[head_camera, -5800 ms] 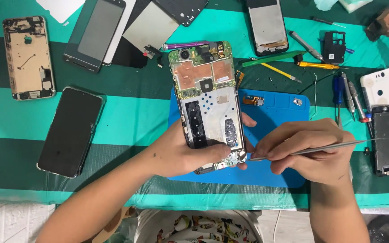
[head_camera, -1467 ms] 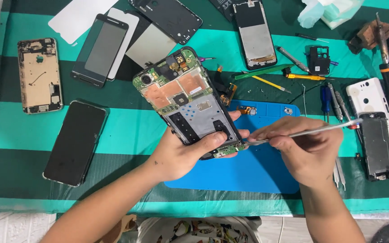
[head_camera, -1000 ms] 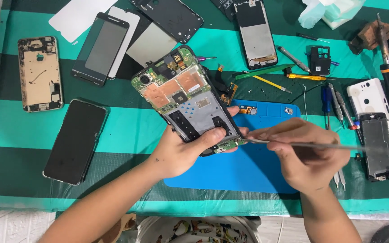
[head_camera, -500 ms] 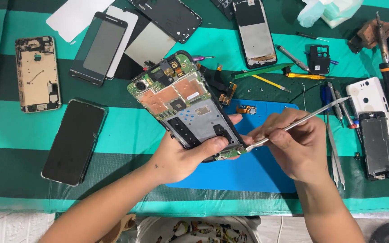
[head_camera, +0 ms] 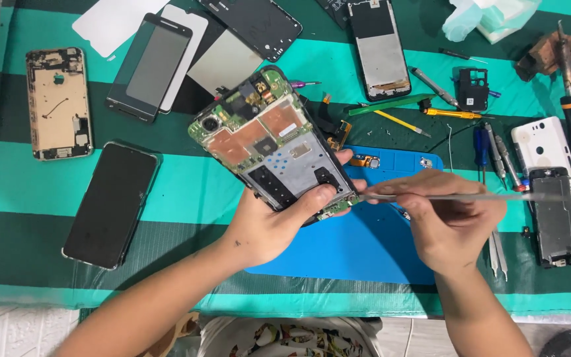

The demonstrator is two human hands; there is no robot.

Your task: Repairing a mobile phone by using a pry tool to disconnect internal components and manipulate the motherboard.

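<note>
Head view: my left hand [head_camera: 269, 228] grips the opened phone [head_camera: 273, 145], tilted above the blue mat [head_camera: 351, 251]. My right hand [head_camera: 447, 218] pinches 1 metal spudger [head_camera: 464, 196], tip touching the phone's lower edge.

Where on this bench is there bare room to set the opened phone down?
Free: the striped cloth between the black phone and the left hand, and the blue mat near the front edge. Crowded: the tools at right and phone parts along the far edge.

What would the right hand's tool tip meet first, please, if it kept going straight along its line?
The right hand points its thin metal tool leftward; its tip would probably meet the opened phone's lower edge first, though depth is unclear.
</note>
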